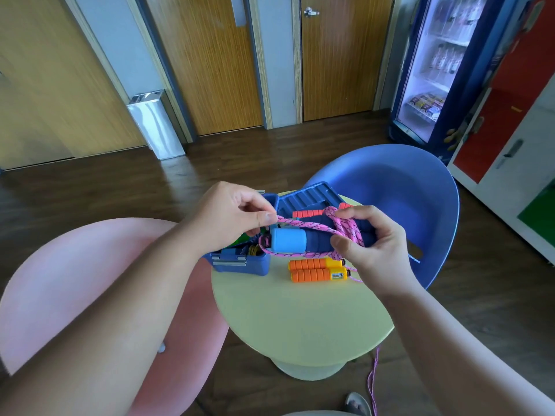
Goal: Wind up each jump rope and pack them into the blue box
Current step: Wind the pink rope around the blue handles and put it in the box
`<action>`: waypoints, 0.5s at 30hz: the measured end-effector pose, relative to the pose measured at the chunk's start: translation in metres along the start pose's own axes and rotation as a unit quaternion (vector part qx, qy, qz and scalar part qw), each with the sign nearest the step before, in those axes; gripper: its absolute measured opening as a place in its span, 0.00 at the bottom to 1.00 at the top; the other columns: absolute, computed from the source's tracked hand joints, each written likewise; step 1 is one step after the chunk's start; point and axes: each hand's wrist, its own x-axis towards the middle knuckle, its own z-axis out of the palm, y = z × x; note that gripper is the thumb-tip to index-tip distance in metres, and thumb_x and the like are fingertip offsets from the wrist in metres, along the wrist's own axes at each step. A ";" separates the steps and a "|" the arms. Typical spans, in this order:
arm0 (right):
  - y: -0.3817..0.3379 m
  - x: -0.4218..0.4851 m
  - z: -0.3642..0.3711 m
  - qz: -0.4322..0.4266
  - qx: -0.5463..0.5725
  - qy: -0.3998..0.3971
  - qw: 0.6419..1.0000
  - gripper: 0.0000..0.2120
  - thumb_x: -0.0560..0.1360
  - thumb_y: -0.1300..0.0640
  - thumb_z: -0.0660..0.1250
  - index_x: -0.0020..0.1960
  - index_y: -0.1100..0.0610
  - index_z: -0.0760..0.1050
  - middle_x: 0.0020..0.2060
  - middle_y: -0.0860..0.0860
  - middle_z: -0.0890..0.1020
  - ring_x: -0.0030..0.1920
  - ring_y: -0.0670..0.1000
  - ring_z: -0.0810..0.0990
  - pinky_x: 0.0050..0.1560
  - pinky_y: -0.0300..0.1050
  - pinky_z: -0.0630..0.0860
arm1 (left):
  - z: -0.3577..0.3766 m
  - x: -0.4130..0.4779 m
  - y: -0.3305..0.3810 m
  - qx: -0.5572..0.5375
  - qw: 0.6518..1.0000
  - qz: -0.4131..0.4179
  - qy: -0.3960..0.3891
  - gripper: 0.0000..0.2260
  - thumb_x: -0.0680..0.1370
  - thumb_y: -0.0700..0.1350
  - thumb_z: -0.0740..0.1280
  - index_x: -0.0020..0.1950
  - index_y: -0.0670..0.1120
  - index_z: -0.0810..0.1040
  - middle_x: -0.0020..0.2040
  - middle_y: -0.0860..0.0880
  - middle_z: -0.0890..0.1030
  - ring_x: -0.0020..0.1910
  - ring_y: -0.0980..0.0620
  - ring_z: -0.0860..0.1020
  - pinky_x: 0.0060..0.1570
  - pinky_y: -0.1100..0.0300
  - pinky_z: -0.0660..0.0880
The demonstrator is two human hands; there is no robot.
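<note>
Pink braided rope (303, 225) runs taut between both hands, above the round pale-green table (300, 319). Left hand (231, 219): thumb + forefinger pinched on the rope, other fingers curled. Right hand (375, 244): grip clenched round the blue handles (315, 240) w/ several rope turns wound over them; thumb presses on the underside. Light-blue cap (288, 240) of one handle sticks out leftward from the right grip, toward the left hand. One rope loop hangs just under the handles, btwn the two grips.

Below the right grip, on the table: orange-handled jump rope (316, 270), two handles side by side, yellow ends toward the right hand. Thin pink cord trails from there off the table edge down to the floor (374, 376).

Blue box (240, 261) sits under the left grip, on the table's left edge, open; contents partly hidden by the hand, something green + dark inside, can't tell what. Its lid (309, 198) stands behind both grips, ribbed inner side showing. Red-orange segmented handle (306, 213) visible just behind the blue handles, against the lid.

Blue chair (405, 187) beyond the right hand; pink chair (75, 280) beneath the left forearm.
</note>
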 end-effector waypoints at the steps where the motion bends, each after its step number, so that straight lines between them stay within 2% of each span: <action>1: -0.002 0.000 0.001 0.001 0.002 0.005 1.000 0.15 0.71 0.78 0.72 0.52 0.62 0.80 0.46 0.43 0.87 0.46 0.44 0.85 0.44 0.38 0.80 | 0.002 -0.003 -0.005 -0.018 1.000 -0.002 0.018 0.02 0.73 0.46 0.78 0.41 0.53 0.88 0.37 0.50 0.87 0.33 0.52 0.83 0.40 0.52 0.82; 4: -0.008 0.004 0.007 0.003 0.010 0.022 1.000 0.15 0.71 0.76 0.72 0.51 0.60 0.81 0.43 0.44 0.87 0.40 0.45 0.85 0.39 0.37 0.80 | 0.009 -0.013 -0.019 -0.076 0.995 0.003 0.069 0.05 0.70 0.52 0.77 0.42 0.53 0.88 0.37 0.48 0.87 0.34 0.52 0.82 0.40 0.54 0.81; 7: -0.010 0.013 0.013 0.010 0.015 0.044 0.999 0.12 0.72 0.75 0.72 0.51 0.62 0.81 0.36 0.44 0.84 0.31 0.43 0.79 0.32 0.33 0.74 | 0.018 -0.022 -0.027 -0.112 0.986 0.002 0.122 0.01 0.74 0.45 0.77 0.44 0.51 0.88 0.34 0.47 0.85 0.33 0.52 0.80 0.39 0.59 0.78; 10: -0.011 0.024 0.020 0.030 0.024 0.063 0.997 0.11 0.72 0.74 0.71 0.53 0.65 0.80 0.33 0.42 0.82 0.30 0.42 0.77 0.29 0.31 0.71 | 0.032 -0.026 -0.034 -0.135 0.974 -0.033 0.181 0.04 0.77 0.42 0.75 0.45 0.51 0.86 0.31 0.50 0.83 0.30 0.57 0.79 0.35 0.67 0.76; 13: -0.011 0.034 0.029 0.058 0.034 0.082 0.994 0.10 0.73 0.72 0.71 0.53 0.63 0.81 0.32 0.42 0.81 0.28 0.41 0.75 0.27 0.31 0.70 | 0.050 -0.028 -0.038 -0.189 0.958 -0.063 0.204 0.05 0.78 0.39 0.73 0.46 0.49 0.86 0.33 0.52 0.84 0.31 0.56 0.82 0.37 0.66 0.78; 15: -0.010 0.041 0.035 0.076 0.042 0.092 0.992 0.09 0.74 0.71 0.71 0.52 0.61 0.81 0.32 0.44 0.80 0.27 0.41 0.75 0.26 0.32 0.70 | 0.063 -0.028 -0.038 -0.223 0.949 -0.076 0.209 0.05 0.79 0.38 0.72 0.47 0.47 0.86 0.35 0.50 0.85 0.32 0.55 0.82 0.37 0.63 0.80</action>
